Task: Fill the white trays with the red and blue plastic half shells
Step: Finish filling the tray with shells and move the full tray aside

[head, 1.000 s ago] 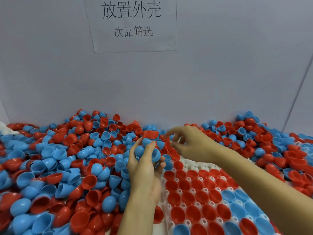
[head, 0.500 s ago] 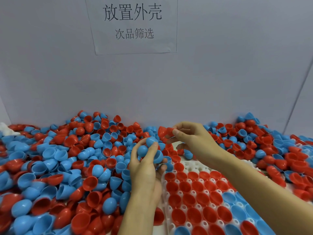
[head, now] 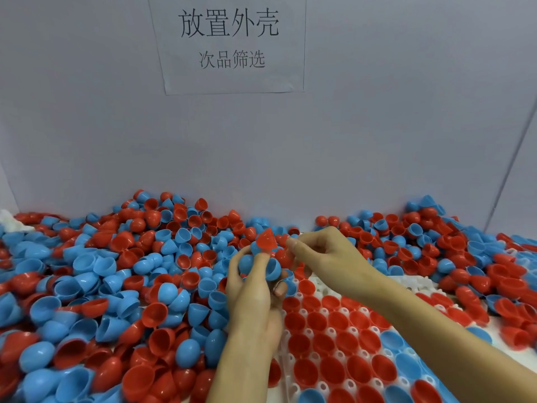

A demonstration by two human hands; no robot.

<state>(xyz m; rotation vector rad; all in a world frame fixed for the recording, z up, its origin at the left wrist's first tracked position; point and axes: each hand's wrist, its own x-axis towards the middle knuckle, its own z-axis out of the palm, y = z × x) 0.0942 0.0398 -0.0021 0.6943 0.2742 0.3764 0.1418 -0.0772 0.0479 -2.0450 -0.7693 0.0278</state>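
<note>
My left hand point(head: 252, 289) grips a small cluster of blue half shells point(head: 273, 269) above the near-left corner of the white tray point(head: 421, 282). My right hand point(head: 322, 254) reaches in from the right. Its thumb and fingertips pinch a red half shell point(head: 266, 239) by the rim and hold it on top of the blue cluster. The tray's cups hold mostly red shells point(head: 334, 344), with blue shells point(head: 406, 367) toward the near right. My right forearm hides part of the tray.
Loose red and blue half shells point(head: 116, 286) are heaped across the left and along the back, with more piled on the right point(head: 465, 257). A grey wall with a paper sign point(head: 229, 42) closes off the back. A bit of white tray shows at far left point(head: 11, 222).
My right hand has carried the red shell down and left onto the cluster in my left hand. My left hand has stayed almost still.
</note>
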